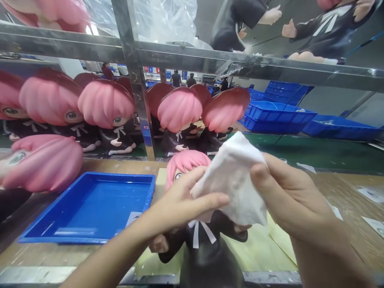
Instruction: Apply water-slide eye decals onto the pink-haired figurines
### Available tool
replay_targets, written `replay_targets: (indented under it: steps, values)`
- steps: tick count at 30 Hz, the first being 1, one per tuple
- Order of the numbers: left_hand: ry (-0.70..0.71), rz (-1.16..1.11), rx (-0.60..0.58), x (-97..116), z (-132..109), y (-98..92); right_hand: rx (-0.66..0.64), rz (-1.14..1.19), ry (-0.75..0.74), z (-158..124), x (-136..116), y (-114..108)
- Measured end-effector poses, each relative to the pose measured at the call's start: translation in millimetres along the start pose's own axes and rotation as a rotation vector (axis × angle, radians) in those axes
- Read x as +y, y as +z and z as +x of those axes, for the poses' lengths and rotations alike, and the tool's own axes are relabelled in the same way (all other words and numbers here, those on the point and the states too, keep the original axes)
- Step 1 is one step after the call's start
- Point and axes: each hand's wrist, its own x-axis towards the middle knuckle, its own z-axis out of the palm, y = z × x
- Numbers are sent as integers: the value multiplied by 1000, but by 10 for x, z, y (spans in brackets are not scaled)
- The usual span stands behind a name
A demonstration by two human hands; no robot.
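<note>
A pink-haired doll in a black dress with a white bow stands at the bench's near edge, facing me. My left hand is wrapped around its head from the left, fingers across the face. My right hand is closed on a white cloth and presses it against the doll's face and right side of the head. Most of the face is hidden by cloth and fingers; one eye shows.
A shallow blue tray lies left of the doll. Several identical pink-haired dolls stand in rows behind a steel shelf post; one doll head lies at far left. Blue crates are stacked at back right. More dolls sit overhead.
</note>
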Motion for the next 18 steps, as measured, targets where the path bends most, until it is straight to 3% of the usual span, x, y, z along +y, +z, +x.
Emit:
replay_targets:
  steps: [3,9,18]
  values:
    - [-52,-75,-1,19,128,-114,13,-284,-159,176,15,-123]
    - [-86,-99,-31,56,108,-295,188,-59,28,282,130,-291]
    - [-60,-154,-32,27,75,-389,480,103,130,297,111,-407]
